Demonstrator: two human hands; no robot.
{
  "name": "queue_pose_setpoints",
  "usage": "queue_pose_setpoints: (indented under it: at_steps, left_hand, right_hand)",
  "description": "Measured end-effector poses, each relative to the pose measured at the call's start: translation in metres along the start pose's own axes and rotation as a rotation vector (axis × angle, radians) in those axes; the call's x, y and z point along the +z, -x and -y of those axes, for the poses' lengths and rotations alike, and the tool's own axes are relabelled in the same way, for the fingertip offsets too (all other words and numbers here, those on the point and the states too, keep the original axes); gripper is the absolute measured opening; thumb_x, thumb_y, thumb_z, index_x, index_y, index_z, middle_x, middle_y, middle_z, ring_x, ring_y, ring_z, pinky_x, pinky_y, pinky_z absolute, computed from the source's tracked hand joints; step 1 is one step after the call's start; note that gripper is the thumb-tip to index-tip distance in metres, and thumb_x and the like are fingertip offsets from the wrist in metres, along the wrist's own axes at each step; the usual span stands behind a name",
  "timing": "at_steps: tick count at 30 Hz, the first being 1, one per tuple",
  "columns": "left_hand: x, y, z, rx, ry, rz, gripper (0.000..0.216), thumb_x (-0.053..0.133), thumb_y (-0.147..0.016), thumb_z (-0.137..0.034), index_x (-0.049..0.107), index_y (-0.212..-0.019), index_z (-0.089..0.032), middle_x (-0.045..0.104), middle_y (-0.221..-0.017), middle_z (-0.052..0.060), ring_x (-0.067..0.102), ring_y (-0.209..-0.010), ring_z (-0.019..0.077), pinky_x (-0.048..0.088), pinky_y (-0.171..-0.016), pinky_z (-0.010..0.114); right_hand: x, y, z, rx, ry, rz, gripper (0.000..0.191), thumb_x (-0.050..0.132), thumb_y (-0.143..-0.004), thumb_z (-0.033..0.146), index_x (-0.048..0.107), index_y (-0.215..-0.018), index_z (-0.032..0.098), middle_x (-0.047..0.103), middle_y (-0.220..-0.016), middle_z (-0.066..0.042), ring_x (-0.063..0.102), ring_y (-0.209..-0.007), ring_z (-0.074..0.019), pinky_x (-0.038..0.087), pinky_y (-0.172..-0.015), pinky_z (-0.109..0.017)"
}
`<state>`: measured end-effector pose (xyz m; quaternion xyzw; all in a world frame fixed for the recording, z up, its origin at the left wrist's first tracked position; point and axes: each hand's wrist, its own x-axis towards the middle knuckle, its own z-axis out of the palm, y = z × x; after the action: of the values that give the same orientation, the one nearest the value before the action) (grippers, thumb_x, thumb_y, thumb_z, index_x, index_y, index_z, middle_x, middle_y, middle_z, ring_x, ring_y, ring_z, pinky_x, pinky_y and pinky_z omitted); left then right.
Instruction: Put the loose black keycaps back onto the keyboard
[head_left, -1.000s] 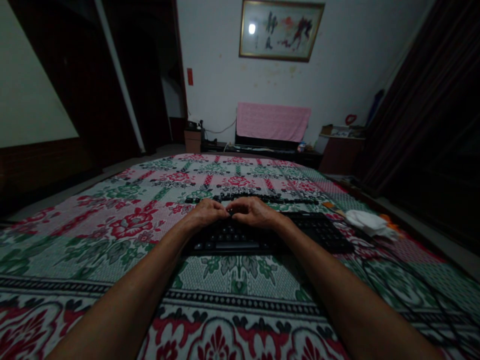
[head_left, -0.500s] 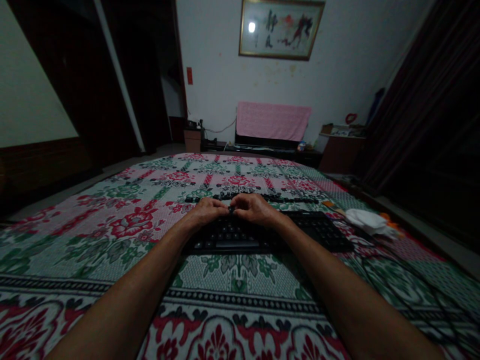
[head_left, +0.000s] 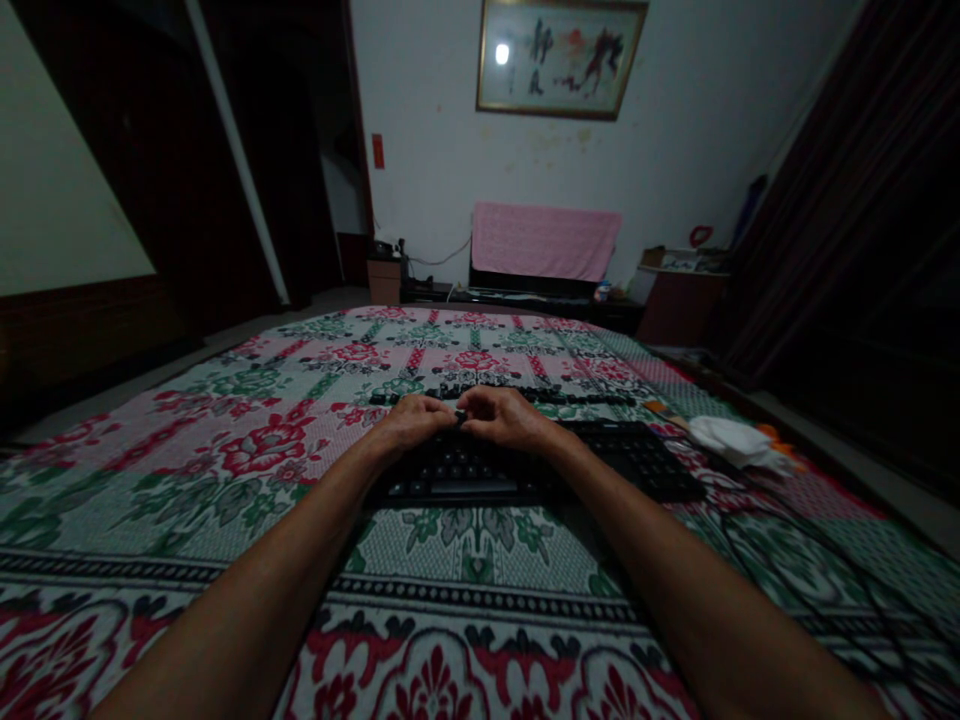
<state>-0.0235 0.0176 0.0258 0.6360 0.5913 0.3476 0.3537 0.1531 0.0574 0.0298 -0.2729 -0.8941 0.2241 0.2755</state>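
Observation:
A black keyboard [head_left: 652,462] lies on the patterned bedspread in front of me, its left part partly covered by my hands. Above its upper rows, my right hand [head_left: 504,415] pinches a small black keycap [head_left: 460,414] between thumb and forefinger. My left hand [head_left: 412,420] is closed, thumb and fingers pressed together, with its tips right beside the keycap; what those tips hold is too small to make out. Just beyond the keyboard, several loose black keycaps [head_left: 600,399] lie in a row on the cloth.
Right of the keyboard lie a brush [head_left: 664,412], a crumpled white tissue [head_left: 727,440] and something orange [head_left: 780,445]. A black cable [head_left: 810,535] coils nearer me on the right. The bedspread [head_left: 247,450] stretches toward a pink-draped screen [head_left: 546,242] by the wall.
Both hands stay in nearly the same place above the keyboard. The keycap at the fingertips and the right fingers have shifted very slightly. The camera view has moved a touch.

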Motion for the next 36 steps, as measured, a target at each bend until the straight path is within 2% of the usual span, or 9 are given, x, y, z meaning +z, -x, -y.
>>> queue_pose_setpoints:
  at_steps: [3,6,13,26,31,36]
  left_hand:
    - [-0.0008,0.0018,-0.0024,0.001,-0.048,0.040,0.026,0.055,-0.061,-0.037,0.065,-0.064,-0.014,0.046,-0.046,-0.005,0.035,-0.044,0.0073,0.023,-0.044,0.022]
    - [-0.0019,0.0037,-0.0040,-0.008,-0.070,0.049,0.026,0.056,-0.060,-0.038,0.065,-0.064,-0.014,0.044,-0.043,-0.005,0.033,-0.042,0.0072,0.021,-0.042,0.022]
    - [-0.0026,0.0056,-0.0055,0.002,0.006,0.050,0.026,0.060,-0.058,-0.036,0.067,-0.070,-0.014,0.054,-0.054,-0.003,0.041,-0.049,0.0081,0.028,-0.048,0.021]
    - [-0.0032,0.0038,-0.0041,0.003,-0.019,0.050,0.027,0.059,-0.057,-0.038,0.067,-0.068,-0.015,0.052,-0.050,-0.004,0.040,-0.048,0.0088,0.026,-0.047,0.022]
    - [-0.0023,0.0035,-0.0048,-0.006,-0.004,0.063,0.026,0.058,-0.058,-0.037,0.067,-0.068,-0.014,0.051,-0.049,-0.004,0.039,-0.047,0.0085,0.026,-0.047,0.022]
    - [-0.0034,0.0025,-0.0017,0.021,-0.053,0.063,0.027,0.057,-0.059,-0.038,0.067,-0.067,-0.014,0.048,-0.047,-0.004,0.035,-0.044,0.0079,0.023,-0.045,0.023]
  right_hand:
    - [-0.0046,0.0012,0.0014,-0.061,-0.003,0.068,0.030,0.053,-0.072,0.014,0.060,-0.102,0.018,0.062,-0.080,0.000,0.055,-0.071,-0.0098,0.040,-0.066,-0.021]
    - [-0.0067,0.0021,0.0031,-0.081,0.023,0.087,0.027,0.051,-0.073,0.012,0.063,-0.096,0.019,0.063,-0.085,0.000,0.056,-0.076,-0.0109,0.041,-0.070,-0.022]
    - [-0.0027,0.0016,-0.0009,-0.027,0.043,0.054,0.022,0.055,-0.072,0.017,0.062,-0.093,0.016,0.063,-0.076,0.000,0.055,-0.068,-0.0098,0.039,-0.063,-0.021]
    - [-0.0026,0.0023,0.0022,0.008,-0.006,0.072,0.020,0.054,-0.072,0.018,0.062,-0.091,0.015,0.062,-0.074,0.001,0.054,-0.066,-0.0089,0.039,-0.062,-0.020]
    - [-0.0017,0.0017,0.0010,0.022,0.038,0.044,0.019,0.056,-0.071,0.019,0.061,-0.089,0.015,0.061,-0.071,0.001,0.053,-0.064,-0.0089,0.038,-0.058,-0.019]
    - [-0.0039,0.0032,0.0052,-0.026,0.146,0.002,0.018,0.056,-0.070,0.019,0.061,-0.087,0.015,0.061,-0.071,0.000,0.053,-0.063,-0.0093,0.037,-0.059,-0.020]
